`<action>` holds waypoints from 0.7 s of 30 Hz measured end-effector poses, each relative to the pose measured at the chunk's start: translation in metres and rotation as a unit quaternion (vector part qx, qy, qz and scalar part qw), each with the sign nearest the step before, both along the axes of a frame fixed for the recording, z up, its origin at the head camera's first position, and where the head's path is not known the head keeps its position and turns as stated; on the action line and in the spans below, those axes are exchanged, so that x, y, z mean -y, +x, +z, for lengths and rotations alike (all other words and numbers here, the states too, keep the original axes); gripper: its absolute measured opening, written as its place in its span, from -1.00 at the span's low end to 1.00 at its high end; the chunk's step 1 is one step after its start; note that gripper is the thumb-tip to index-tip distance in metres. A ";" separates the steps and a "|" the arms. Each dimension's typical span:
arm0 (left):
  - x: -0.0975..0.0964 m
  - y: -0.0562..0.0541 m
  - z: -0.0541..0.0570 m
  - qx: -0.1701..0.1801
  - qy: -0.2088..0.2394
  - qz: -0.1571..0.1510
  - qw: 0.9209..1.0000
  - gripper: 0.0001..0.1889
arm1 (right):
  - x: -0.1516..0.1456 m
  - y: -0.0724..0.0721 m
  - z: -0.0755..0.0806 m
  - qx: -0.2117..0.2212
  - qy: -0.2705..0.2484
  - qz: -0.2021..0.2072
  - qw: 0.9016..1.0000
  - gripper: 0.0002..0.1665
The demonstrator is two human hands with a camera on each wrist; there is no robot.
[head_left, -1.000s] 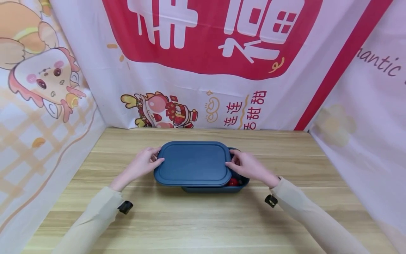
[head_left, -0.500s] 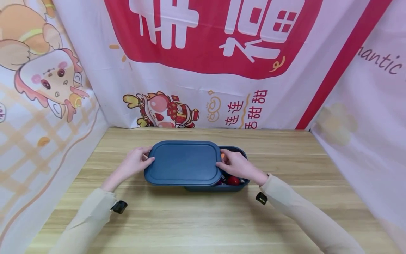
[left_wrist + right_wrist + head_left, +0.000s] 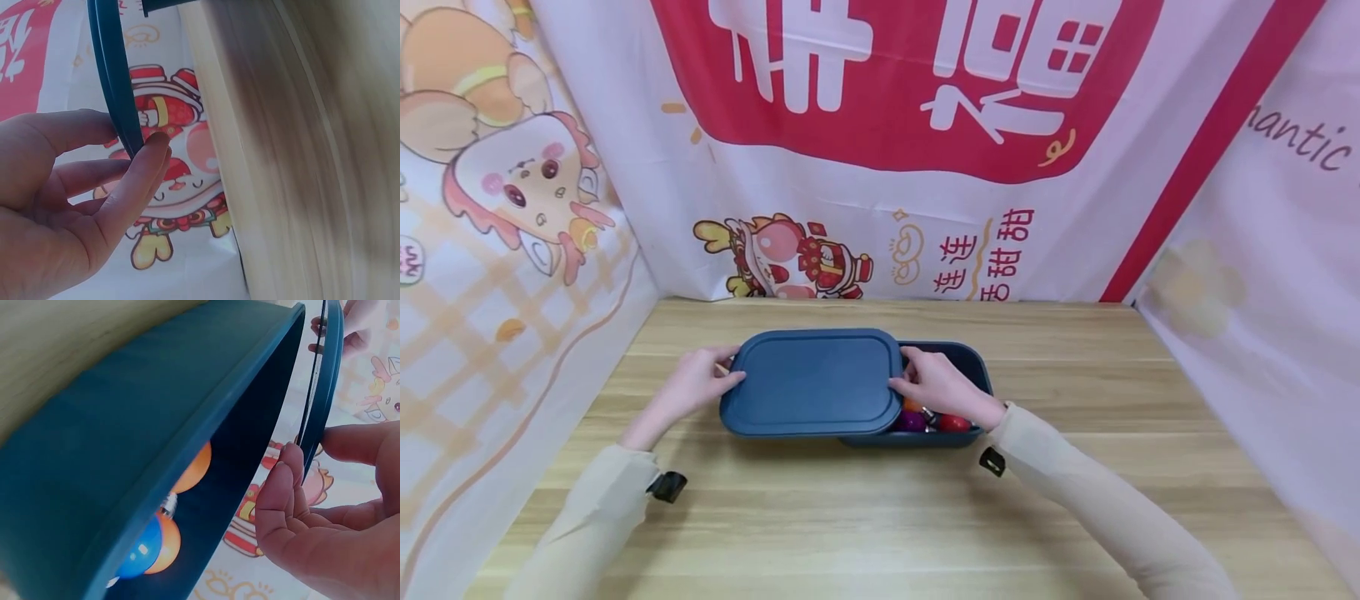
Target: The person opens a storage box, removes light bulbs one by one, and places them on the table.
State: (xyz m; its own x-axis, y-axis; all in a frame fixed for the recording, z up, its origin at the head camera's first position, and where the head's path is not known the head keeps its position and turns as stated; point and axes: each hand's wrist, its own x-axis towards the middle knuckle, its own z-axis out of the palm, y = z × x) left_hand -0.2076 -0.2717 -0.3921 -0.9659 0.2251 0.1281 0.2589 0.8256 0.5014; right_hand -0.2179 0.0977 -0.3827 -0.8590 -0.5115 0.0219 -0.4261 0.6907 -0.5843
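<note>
A dark blue lid (image 3: 812,382) is held level above the left part of a matching blue box (image 3: 967,358). My left hand (image 3: 698,383) pinches its left end between thumb and fingers; the left wrist view shows that grip on the lid's rim (image 3: 115,75). At the other end my right hand (image 3: 943,385) pinches the edge, over the box. In the right wrist view, a gap separates the lid (image 3: 325,381) from the box rim (image 3: 206,425). Inside the box lie a red ball (image 3: 955,423), a purple ball (image 3: 911,420), a blue ball (image 3: 142,550) and orange balls (image 3: 195,469), with silvery caps among them.
The box stands on a wooden table (image 3: 850,517). A printed cloth (image 3: 880,150) hangs along the table's back edge, and further cloths (image 3: 1247,333) stand at both sides. Black wrist cameras (image 3: 992,461) sit on both forearms.
Both hands have carried the lid leftward, uncovering more of the box's right part and the balls in it. The box has stayed about where it was.
</note>
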 end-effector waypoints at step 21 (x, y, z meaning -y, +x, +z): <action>0.060 0.011 0.006 0.037 -0.038 0.026 0.998 -0.48 | 0.068 0.003 0.007 0.017 0.021 0.028 0.999 -0.50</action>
State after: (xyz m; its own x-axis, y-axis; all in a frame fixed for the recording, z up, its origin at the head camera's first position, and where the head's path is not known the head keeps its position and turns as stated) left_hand -0.1966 -0.3322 -0.3864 -0.9826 0.1812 0.0408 0.1799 0.8735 0.4523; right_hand -0.2145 0.0294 -0.3757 -0.8285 -0.5592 -0.0298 -0.4454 0.6903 -0.5702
